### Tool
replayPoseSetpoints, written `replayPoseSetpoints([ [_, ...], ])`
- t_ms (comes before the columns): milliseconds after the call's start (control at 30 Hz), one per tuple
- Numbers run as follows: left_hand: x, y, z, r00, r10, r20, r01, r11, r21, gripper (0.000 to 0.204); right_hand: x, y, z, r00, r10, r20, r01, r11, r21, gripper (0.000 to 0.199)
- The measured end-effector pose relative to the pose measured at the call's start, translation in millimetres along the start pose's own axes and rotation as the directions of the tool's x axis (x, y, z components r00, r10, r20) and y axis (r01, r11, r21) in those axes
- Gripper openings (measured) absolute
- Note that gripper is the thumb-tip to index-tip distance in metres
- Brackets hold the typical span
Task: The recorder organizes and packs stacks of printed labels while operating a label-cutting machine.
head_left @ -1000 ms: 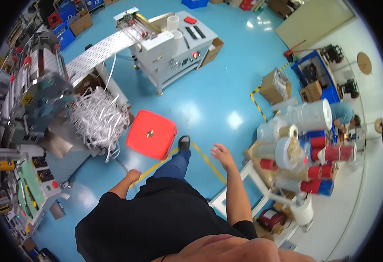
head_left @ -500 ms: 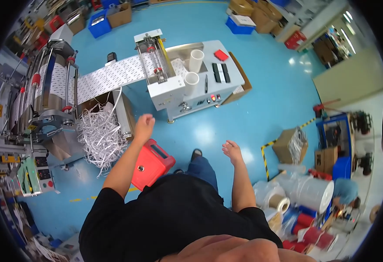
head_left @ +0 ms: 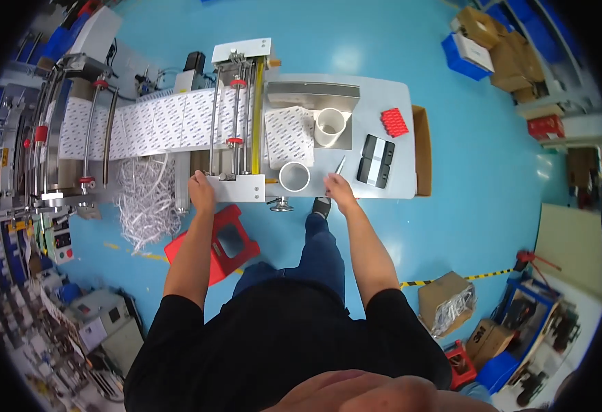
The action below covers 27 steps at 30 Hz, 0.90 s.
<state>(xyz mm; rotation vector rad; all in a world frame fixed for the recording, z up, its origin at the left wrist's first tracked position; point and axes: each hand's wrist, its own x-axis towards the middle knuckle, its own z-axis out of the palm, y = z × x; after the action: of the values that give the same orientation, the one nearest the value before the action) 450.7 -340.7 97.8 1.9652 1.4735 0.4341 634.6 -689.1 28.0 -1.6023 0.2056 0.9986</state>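
My left hand (head_left: 202, 191) is at the left end of the white end plate (head_left: 239, 189) of a roller machine, its fingers loosely bent and touching or very near the plate. My right hand (head_left: 341, 191) is over the table's front edge, fingers apart and apparently empty, just below a slim pen-like tool (head_left: 341, 165). Left of it stands a white cup-like cylinder (head_left: 294, 177), and behind that another white cylinder (head_left: 330, 127). A stack of printed white sheets (head_left: 288, 136) lies beside the rollers. A printed white web (head_left: 170, 123) runs into them from the left.
A black case with a pale band (head_left: 376, 161) and a red textured block (head_left: 395, 122) lie on the table's right part. A red stool (head_left: 227, 240) stands by my left leg. Shredded paper strips (head_left: 146, 202) are heaped under the web. A cardboard box (head_left: 445, 302) sits right.
I have moved up to the table. My left hand has come to the machine's end plate, and my right hand has moved from above the floor to the table's front edge.
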Motion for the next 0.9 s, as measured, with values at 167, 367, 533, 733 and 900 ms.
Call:
replayPoseSetpoints([
  [167,0.4,-1.1,-1.4,0.988,-0.152,-0.022,0.154,0.977,0.149,0.064,97.6,-27.2,33.9,1.0,0.014,0.003,-0.012,0.942,-0.336,0.069],
  [367,-2.1,9.0,-3.9,0.963,-0.27,0.011,0.262,0.943,0.204,0.068,138.3,-20.4,50.4,0.992,0.085,-0.097,-0.098,0.986,-0.135,0.074],
  [533,-6.0,6.4,-6.0,0.961,-0.274,0.028,0.259,0.935,0.243,0.067,134.8,-40.4,62.0,0.974,0.221,-0.038,-0.224,0.965,-0.134,0.059],
  [733,-16.8,29.9,-1.3,0.95,-0.3,-0.088,0.312,0.926,0.214,0.06,133.0,-42.1,68.3,0.978,0.208,-0.033,-0.21,0.973,-0.097,0.057],
  [900,-20.2,44.0,2.5,0.964,-0.21,-0.165,0.235,0.959,0.157,0.051,151.7,-22.3,73.8,0.961,0.206,-0.184,-0.241,0.952,-0.19,0.061],
])
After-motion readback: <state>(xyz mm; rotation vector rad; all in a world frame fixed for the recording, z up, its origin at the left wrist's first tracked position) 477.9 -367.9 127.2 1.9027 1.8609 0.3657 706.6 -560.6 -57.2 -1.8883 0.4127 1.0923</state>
